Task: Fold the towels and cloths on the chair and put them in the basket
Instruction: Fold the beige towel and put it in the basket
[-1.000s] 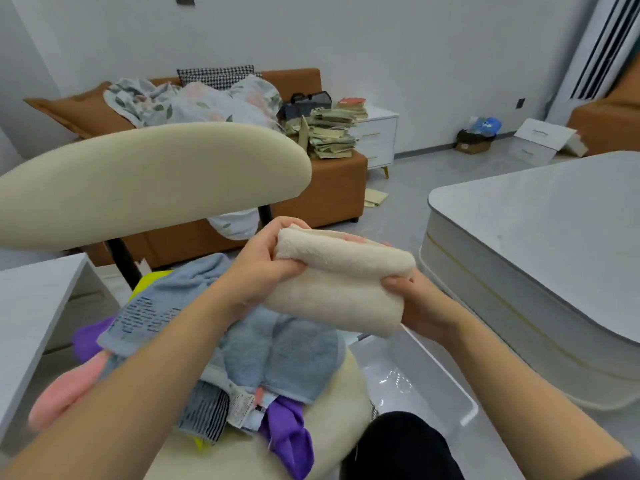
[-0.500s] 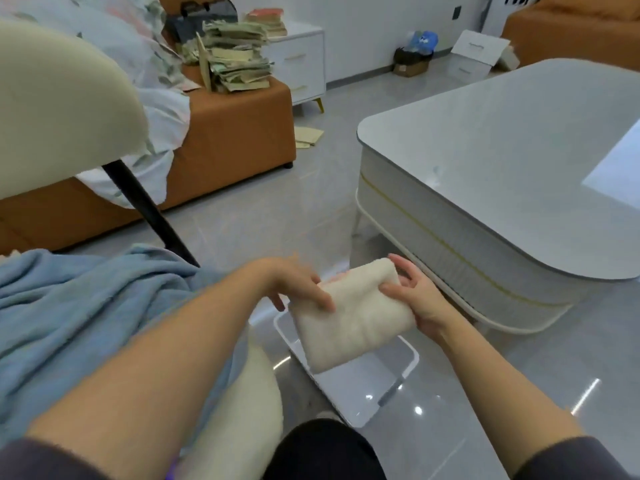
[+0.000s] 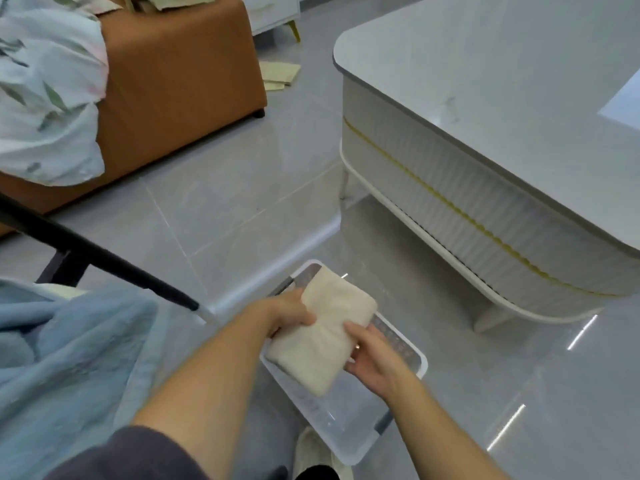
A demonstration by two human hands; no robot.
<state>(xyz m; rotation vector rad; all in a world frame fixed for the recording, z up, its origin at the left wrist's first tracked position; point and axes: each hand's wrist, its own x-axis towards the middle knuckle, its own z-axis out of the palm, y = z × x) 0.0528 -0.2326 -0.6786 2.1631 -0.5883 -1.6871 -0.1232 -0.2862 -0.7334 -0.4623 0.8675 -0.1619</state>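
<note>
Both hands (left hand (image 3: 289,311), right hand (image 3: 372,356)) hold folded cream towel (image 3: 320,332) over basket (image 3: 398,424).

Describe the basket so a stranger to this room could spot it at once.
Find the big white table on the right. On the grey floor beside it, below the cream towel, sits the basket. It alone is a clear plastic tub with a white rim.

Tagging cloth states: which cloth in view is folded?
The cream towel, a compact folded rectangle gripped by the left hand and right hand above the clear basket. The blue towel lies rumpled at left; the floral sheet drapes loose over the orange sofa.
</note>
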